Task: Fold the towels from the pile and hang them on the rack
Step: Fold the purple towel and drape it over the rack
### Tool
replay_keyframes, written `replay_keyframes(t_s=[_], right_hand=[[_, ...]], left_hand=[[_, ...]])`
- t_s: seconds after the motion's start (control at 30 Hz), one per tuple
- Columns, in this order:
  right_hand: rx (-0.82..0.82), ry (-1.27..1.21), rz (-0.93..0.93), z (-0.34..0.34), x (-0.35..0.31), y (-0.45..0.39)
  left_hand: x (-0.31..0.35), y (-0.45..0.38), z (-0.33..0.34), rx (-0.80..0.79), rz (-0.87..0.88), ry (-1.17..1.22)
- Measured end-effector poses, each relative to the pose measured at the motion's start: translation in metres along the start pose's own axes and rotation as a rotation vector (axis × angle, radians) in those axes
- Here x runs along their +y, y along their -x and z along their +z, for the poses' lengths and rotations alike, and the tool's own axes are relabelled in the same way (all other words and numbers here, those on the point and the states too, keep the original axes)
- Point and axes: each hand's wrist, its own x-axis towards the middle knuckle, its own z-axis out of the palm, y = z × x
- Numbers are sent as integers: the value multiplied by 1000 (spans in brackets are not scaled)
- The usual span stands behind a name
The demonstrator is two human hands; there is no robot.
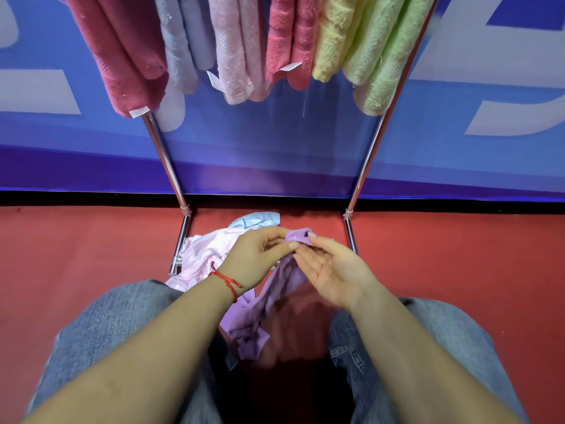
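- Rack (165, 160) is already carrying folded towels (235, 56) along its top; pink and pale blue ones in the pile (204, 252) on the floor are still waiting.
- I am pinching a corner of the purple towel (284, 280) in my left hand (260, 255); the rest is hanging between my knees.
- My right hand (333, 270) is lying palm-up, released, fingertips touching that corner.
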Motion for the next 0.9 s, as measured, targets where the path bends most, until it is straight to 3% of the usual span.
replay_keyframes(t_s=[0.07, 0.17, 0.27, 0.33, 0.4, 0.53, 0.67, 0.83, 0.9], right_hand=[[21, 58, 25, 0, -3, 2], [149, 469, -86, -4, -1, -3], [315, 1021, -611, -13, 5, -11], [211, 1263, -886, -16, 9, -13], [110, 1361, -998, -19, 12, -15], [92, 1414, -1012, -19, 14, -18], [50, 1528, -907, -22, 20, -20], [-48, 1316, -865, -17, 19, -18], [-57, 1379, -827, -20, 20, -22]], left_hand=[[0, -2, -2, 65, 25, -87], [0, -6, -6, 168, 74, -219], [4, -3, -6, 155, 112, -398], [8, 1, -4, 115, 167, -568], [12, 6, -5, 112, 252, -703], [13, 8, -8, 101, 311, -744], [7, 7, -10, 83, 278, -692], [1, 4, -13, 85, 208, -564], [0, 4, -12, 74, 220, -546]])
